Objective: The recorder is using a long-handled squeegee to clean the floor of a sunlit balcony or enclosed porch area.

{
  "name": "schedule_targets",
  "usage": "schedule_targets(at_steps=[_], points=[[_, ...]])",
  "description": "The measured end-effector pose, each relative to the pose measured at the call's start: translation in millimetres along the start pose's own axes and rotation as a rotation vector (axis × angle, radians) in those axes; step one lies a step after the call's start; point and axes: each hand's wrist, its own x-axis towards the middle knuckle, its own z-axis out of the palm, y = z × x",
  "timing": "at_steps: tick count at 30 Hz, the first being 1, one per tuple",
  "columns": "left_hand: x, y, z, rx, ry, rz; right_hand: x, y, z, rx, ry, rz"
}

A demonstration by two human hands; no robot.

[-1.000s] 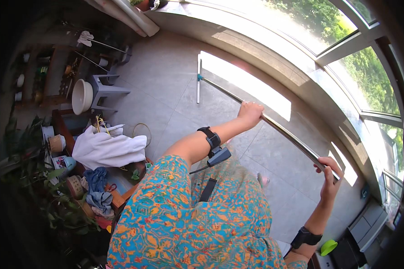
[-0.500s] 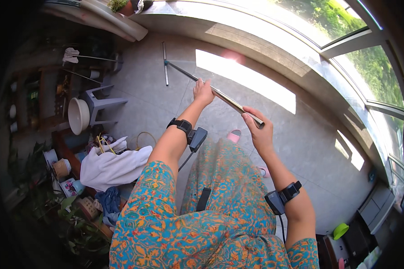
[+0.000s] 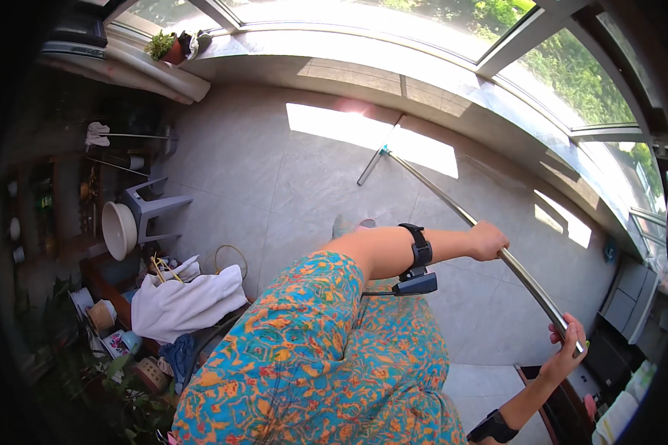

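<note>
A floor squeegee [image 3: 453, 202] with a long metal pole slants across the grey tiles, its straight blade resting on the floor, partly in the sunlit patch below the windows. My left hand [image 3: 488, 241] is wrapped round the middle of the pole, its arm stretched across my body. Down at the pole's near end, my right hand [image 3: 566, 347] grips it, with the fingers curled about the tip. Both forearms wear black straps, the left one with a dark box on it.
At left stand a grey plastic stool [image 3: 152, 211], a cream basin [image 3: 119, 231] tipped against it, and a white towel [image 3: 185, 304] over a heap of things. Potted plants [image 3: 100, 378] crowd the lower left. A low wall [image 3: 334, 80] runs under the windows. Grey drawers [image 3: 631, 300] stand at right.
The squeegee has swung rightward, its blade now turned and further right on the floor. Both hands have moved right and down with the pole, and the view has shifted.
</note>
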Motion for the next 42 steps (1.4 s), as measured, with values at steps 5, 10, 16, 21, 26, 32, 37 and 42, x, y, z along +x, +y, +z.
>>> schedule_targets(at_steps=[5, 10, 16, 21, 26, 32, 37, 42], points=[[67.7, 55.1, 63.7, -0.02, -0.006, 0.152, -35.9, -13.9, -37.8, -0.126, 0.105, 0.015], [81.7, 78.6, 108.4, 0.019, -0.123, 0.23, -59.8, -2.4, -32.3, -0.363, 0.082, -0.325], [56.5, 119.9, 114.7, 0.066, -0.266, 0.375, -89.6, 49.6, -139.0, -0.109, 0.263, -0.06], [37.0, 65.5, 155.8, 0.168, -0.581, 0.054, -82.7, 116.0, -164.4, 0.137, 0.162, 0.141], [59.7, 82.2, 209.0, 0.191, -0.584, 0.0, -73.2, 158.8, -202.8, 0.134, 0.118, 0.129], [124.7, 179.4, 322.3, 0.0, -0.464, 0.175, -102.4, 173.4, -305.7, -0.069, 0.232, 0.053], [179.0, 225.4, 392.2, -0.041, -0.454, 0.268, -114.9, 178.3, -323.7, -0.302, 0.364, 0.075], [212.3, 196.9, 398.3, -0.01, -0.359, 0.368, -102.6, 190.6, -270.3, -0.466, 0.17, -0.178]])
